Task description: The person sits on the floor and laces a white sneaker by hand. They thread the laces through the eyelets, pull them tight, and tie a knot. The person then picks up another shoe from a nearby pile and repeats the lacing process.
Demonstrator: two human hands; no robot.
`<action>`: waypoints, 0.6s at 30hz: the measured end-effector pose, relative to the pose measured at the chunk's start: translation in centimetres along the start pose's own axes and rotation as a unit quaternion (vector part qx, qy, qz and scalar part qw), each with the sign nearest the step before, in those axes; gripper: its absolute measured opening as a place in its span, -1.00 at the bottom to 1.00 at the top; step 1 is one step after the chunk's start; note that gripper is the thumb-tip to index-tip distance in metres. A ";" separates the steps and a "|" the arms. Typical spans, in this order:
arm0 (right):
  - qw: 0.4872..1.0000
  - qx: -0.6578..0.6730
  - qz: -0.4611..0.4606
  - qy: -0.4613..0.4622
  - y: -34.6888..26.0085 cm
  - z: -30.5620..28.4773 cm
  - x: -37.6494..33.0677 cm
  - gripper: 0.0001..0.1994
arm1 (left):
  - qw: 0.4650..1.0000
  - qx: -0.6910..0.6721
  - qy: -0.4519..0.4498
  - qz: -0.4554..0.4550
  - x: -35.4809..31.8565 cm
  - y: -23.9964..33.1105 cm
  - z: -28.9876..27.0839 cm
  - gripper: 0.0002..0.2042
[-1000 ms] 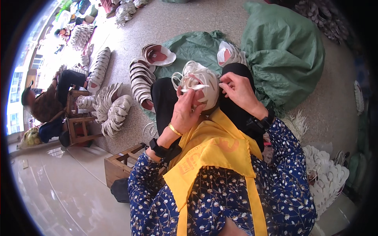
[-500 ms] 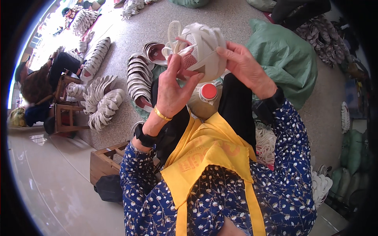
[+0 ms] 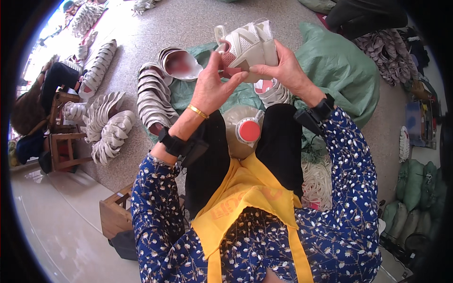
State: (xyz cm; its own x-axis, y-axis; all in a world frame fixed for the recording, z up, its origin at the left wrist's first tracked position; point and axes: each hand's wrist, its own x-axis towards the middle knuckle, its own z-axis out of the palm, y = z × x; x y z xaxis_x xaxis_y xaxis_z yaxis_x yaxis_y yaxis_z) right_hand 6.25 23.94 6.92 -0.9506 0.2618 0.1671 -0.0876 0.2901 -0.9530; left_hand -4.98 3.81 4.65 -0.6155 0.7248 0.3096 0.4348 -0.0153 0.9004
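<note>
White shoe uppers (image 3: pixel 247 43) with crossed straps and a pink lining are held up in front of me, at the top middle. They look nested together; how many I cannot tell. My left hand (image 3: pixel 211 87) is closed on the edge with the pink lining, thumb and fingers pinching there. Around the other end, my right hand (image 3: pixel 293 70) is closed, its thumb pressed to the near side. Below them, between my knees, stands a cloudy plastic jug (image 3: pixel 239 120) with a red cap (image 3: pixel 248 130).
A green sack (image 3: pixel 339 70) bulges at the right. Nested rows of white uppers (image 3: pixel 153 92) lie at left, partly on green sheeting (image 3: pixel 186 94). White laces (image 3: pixel 316 181) lie beside my right thigh. A wooden stool (image 3: pixel 113 212) is at lower left; another person (image 3: pixel 35 99) sits farther left.
The uppers have turned in my hands, and the loose lace loop no longer stands up. My right hand's thumb has come to the near side. The view has shifted, uncovering more green sheeting.
</note>
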 end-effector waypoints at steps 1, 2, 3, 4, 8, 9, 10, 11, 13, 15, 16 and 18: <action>1.000 -0.029 0.002 -0.006 0.8 -0.6 0.4 -0.41 | 1.000 0.018 -0.011 0.002 0.0 -1.4 -0.3 -0.54; 0.998 -0.058 0.003 -0.013 1.7 -1.2 0.8 -0.44 | 0.999 0.036 -0.021 0.005 0.1 -2.7 -0.9 -0.54; 0.993 -0.120 -0.003 -0.013 3.1 -1.8 0.8 -0.46 | 0.995 0.067 -0.046 -0.053 -0.1 -2.8 -1.7 -0.59; 0.983 -0.181 -0.010 -0.017 4.6 -2.0 0.9 -0.47 | 0.995 0.033 -0.042 -0.088 -0.4 -3.6 -2.4 -0.67; 0.931 -0.353 0.033 -0.084 11.4 -3.0 0.3 -0.48 | 0.989 0.044 -0.054 -0.134 -2.7 -6.7 -5.4 -0.77; 0.935 -0.343 0.023 -0.089 12.2 -2.8 0.3 -0.65 | 0.985 0.046 -0.058 -0.157 -3.4 -7.8 -5.9 -0.79; 0.920 -0.375 0.032 -0.108 13.7 -3.0 0.0 -0.65 | 0.981 0.040 -0.062 -0.178 -4.0 -8.4 -6.1 -0.79; 0.904 -0.406 0.041 -0.127 15.6 -3.2 -0.5 -0.65 | 0.977 0.035 -0.066 -0.198 -4.6 -9.0 -6.2 -0.80; 0.857 -0.486 0.030 -0.169 17.2 -2.8 -1.0 -0.64 | 0.967 0.038 -0.065 -0.243 -6.0 -9.8 -6.3 -0.81; 0.823 -0.535 -0.005 -0.190 19.4 -2.6 -2.2 -0.62 | 0.962 0.039 -0.085 -0.258 -7.2 -10.8 -6.4 -0.82; 0.803 -0.563 -0.016 -0.194 21.0 -2.9 -3.6 -0.62 | 0.959 0.036 -0.102 -0.260 -7.3 -11.2 -6.1 -0.82; 0.790 -0.569 -0.026 -0.225 22.7 -2.9 -4.4 -0.48 | 0.957 0.027 -0.102 -0.270 -7.7 -11.7 -6.1 -0.82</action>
State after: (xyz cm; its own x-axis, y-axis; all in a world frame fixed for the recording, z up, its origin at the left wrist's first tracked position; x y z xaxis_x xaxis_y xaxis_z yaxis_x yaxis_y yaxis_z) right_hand 9.36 32.05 -14.70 -0.9865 -0.0583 -0.1528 -0.0495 0.9969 -0.0604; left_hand -9.33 -5.78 -6.46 -0.6217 0.7364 -0.2668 0.1262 0.4304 0.8938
